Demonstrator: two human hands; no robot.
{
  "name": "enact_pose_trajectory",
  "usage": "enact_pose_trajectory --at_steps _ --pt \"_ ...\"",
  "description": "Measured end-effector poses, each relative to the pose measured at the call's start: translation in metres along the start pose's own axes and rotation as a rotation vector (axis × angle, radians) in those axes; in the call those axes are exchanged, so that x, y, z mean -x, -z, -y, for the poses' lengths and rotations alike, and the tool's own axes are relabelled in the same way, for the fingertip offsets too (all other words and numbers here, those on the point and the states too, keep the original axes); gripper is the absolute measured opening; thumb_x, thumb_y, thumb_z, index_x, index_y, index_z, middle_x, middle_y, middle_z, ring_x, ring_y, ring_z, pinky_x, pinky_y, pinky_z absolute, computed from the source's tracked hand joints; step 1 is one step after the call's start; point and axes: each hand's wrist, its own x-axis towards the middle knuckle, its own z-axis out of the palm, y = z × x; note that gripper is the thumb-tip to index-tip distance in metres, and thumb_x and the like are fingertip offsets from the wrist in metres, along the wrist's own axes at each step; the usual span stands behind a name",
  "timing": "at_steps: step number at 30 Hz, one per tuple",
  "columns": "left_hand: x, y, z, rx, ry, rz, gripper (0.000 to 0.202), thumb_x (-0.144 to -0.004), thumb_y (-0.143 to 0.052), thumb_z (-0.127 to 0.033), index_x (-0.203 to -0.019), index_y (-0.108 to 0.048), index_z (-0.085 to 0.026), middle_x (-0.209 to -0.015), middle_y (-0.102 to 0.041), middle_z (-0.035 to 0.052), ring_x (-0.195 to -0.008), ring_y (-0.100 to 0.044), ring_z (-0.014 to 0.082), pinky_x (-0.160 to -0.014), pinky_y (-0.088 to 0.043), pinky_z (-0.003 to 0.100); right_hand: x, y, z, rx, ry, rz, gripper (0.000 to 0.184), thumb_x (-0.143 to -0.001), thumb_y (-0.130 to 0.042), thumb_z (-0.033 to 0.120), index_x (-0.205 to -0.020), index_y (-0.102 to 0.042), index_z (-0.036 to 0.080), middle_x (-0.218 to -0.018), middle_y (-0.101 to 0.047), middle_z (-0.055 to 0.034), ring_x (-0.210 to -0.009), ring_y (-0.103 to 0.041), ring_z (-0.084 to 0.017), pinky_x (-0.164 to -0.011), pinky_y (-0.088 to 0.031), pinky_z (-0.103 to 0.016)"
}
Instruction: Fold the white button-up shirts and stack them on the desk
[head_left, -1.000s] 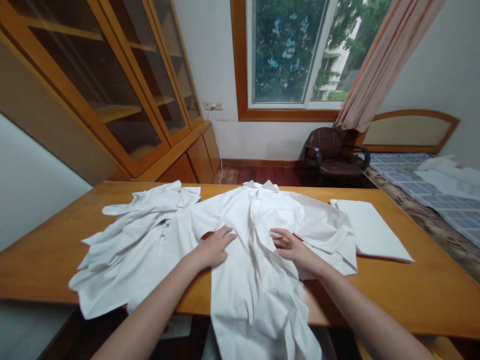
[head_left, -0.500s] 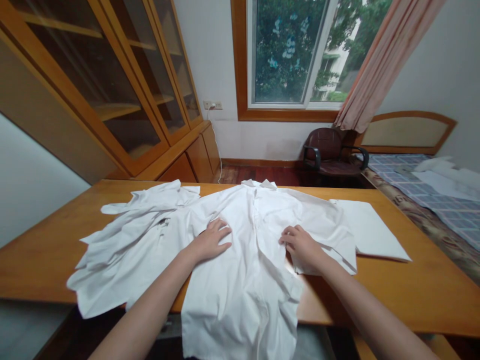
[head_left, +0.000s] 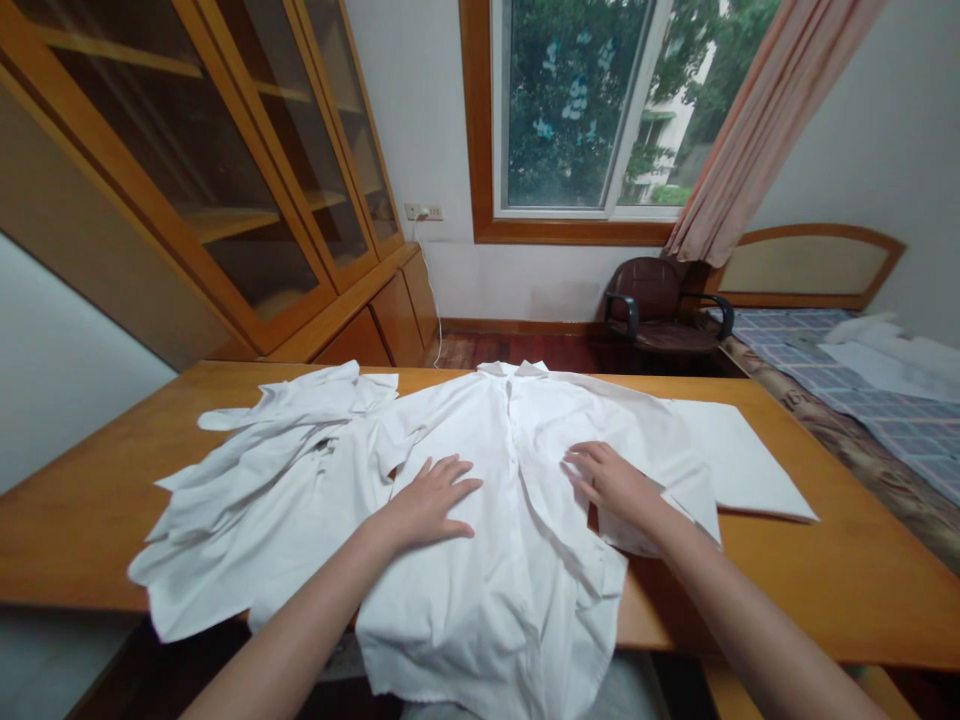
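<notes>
A white button-up shirt (head_left: pixel 517 560) lies spread front-up on the wooden table (head_left: pixel 825 590), collar toward the window, its hem hanging over the near edge. My left hand (head_left: pixel 429 500) rests flat on the shirt's left front panel, fingers spread. On the right front panel lies my right hand (head_left: pixel 616 482), also flat with fingers stretched out. Neither hand holds anything.
A crumpled white garment (head_left: pixel 255 470) lies to the left of the shirt. A folded white cloth (head_left: pixel 742 465) sits to its right. Behind the table are a glass-door cabinet (head_left: pixel 225 180), a dark armchair (head_left: pixel 660 310) under the window, and a bed (head_left: pixel 877 390) at right.
The shirt's front panels have been spread wider and flatter. Both hands shifted outward over the fabric, and the right hand went from pinching the placket to lying flat.
</notes>
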Motion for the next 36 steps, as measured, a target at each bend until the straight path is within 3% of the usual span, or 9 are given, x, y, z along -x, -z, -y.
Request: enact_pose_trajectory --at_steps 6,12,18,21,24,26,28,31,36 --pt "0.003 0.014 -0.034 -0.012 -0.012 -0.018 0.051 -0.083 -0.072 -0.05 -0.128 -0.061 -0.027 -0.139 -0.055 0.0099 -0.126 -0.049 0.0335 -0.105 -0.042 0.049 0.009 -0.002 0.038 0.036 0.032 0.137 0.027 -0.099 -0.054 0.039 -0.119 -0.066 0.025 -0.122 -0.063 -0.0096 -0.111 -0.054 -0.027 -0.096 -0.045 -0.043" --pt "0.023 0.014 -0.069 0.102 -0.087 0.039 0.018 -0.091 -0.062 -0.039 -0.095 -0.067 -0.023 -0.107 -0.066 0.0042 -0.096 -0.064 0.0212 -0.083 -0.049 0.031 0.036 0.012 0.047 -0.05 0.062 0.185 0.019 -0.099 -0.051 0.033 -0.096 -0.067 0.022 -0.101 -0.066 -0.0068 -0.095 -0.055 -0.022 -0.087 -0.042 -0.038" --pt "0.033 0.002 -0.09 0.182 -0.201 0.112 0.026 -0.094 -0.057 -0.029 -0.07 -0.063 -0.022 -0.073 -0.064 -0.0008 -0.066 -0.062 0.0145 -0.063 -0.045 0.028 0.046 0.005 0.05 -0.119 0.137 0.219 0.026 -0.094 -0.054 0.029 -0.072 -0.064 0.022 -0.082 -0.063 -0.0055 -0.085 -0.056 -0.021 -0.08 -0.042 -0.038" --pt "0.023 0.002 -0.081 0.186 -0.217 0.029 0.028 -0.098 -0.049 -0.027 -0.078 -0.067 -0.023 -0.08 -0.069 0.0016 -0.074 -0.065 0.0164 -0.07 -0.049 0.029 0.04 0.001 0.048 -0.126 0.156 0.177 0.024 -0.094 -0.055 0.03 -0.074 -0.067 0.023 -0.081 -0.063 -0.0058 -0.089 -0.057 -0.023 -0.086 -0.045 -0.04" --pt "0.005 0.003 -0.056 0.155 -0.082 -0.183 0.027 -0.1 -0.044 -0.025 -0.107 -0.07 -0.022 -0.111 -0.071 0.0074 -0.106 -0.064 0.0215 -0.094 -0.051 0.036 0.03 -0.005 0.042 -0.094 0.104 0.073 0.018 -0.095 -0.055 0.032 -0.095 -0.071 0.024 -0.102 -0.067 -0.0093 -0.102 -0.057 -0.025 -0.096 -0.045 -0.044" --pt "-0.007 0.001 -0.035 0.08 0.057 -0.295 0.029 -0.097 -0.05 -0.026 -0.121 -0.066 -0.021 -0.134 -0.063 0.0104 -0.127 -0.055 0.0263 -0.109 -0.044 0.044 0.024 -0.013 0.034 -0.046 0.049 0.01 0.027 -0.094 -0.058 0.036 -0.116 -0.068 0.024 -0.122 -0.064 -0.0128 -0.116 -0.055 -0.029 -0.104 -0.042 -0.049" --pt "-0.017 -0.003 -0.015 0.014 0.164 -0.327 0.036 -0.095 -0.053 -0.028 -0.129 -0.063 -0.021 -0.144 -0.057 0.0116 -0.138 -0.046 0.0299 -0.117 -0.035 0.051 0.018 -0.022 0.023 0.005 0.009 -0.013 0.04 -0.094 -0.058 0.038 -0.132 -0.062 0.025 -0.137 -0.059 -0.0148 -0.129 -0.05 -0.033 -0.11 -0.036 -0.055" --pt "-0.025 -0.013 0.006 -0.03 0.312 -0.349 0.042 -0.096 -0.052 -0.031 -0.137 -0.058 -0.022 -0.15 -0.052 0.013 -0.143 -0.04 0.0341 -0.118 -0.03 0.06 0.011 -0.034 0.001 0.054 -0.034 -0.004 0.043 -0.097 -0.052 0.034 -0.139 -0.058 0.027 -0.149 -0.051 -0.0137 -0.14 -0.043 -0.033 -0.114 -0.03 -0.06" --pt "-0.027 -0.034 0.012 -0.094 0.42 -0.33 0.044 -0.099 -0.048 -0.036 -0.142 -0.054 -0.027 -0.154 -0.048 0.013 -0.144 -0.037 0.0375 -0.114 -0.024 0.071 -0.006 -0.033 -0.033 0.049 -0.033 0.018 0.044 -0.097 -0.048 0.025 -0.139 -0.06 0.027 -0.153 -0.049 -0.012 -0.143 -0.041 -0.03 -0.116 -0.029 -0.06"
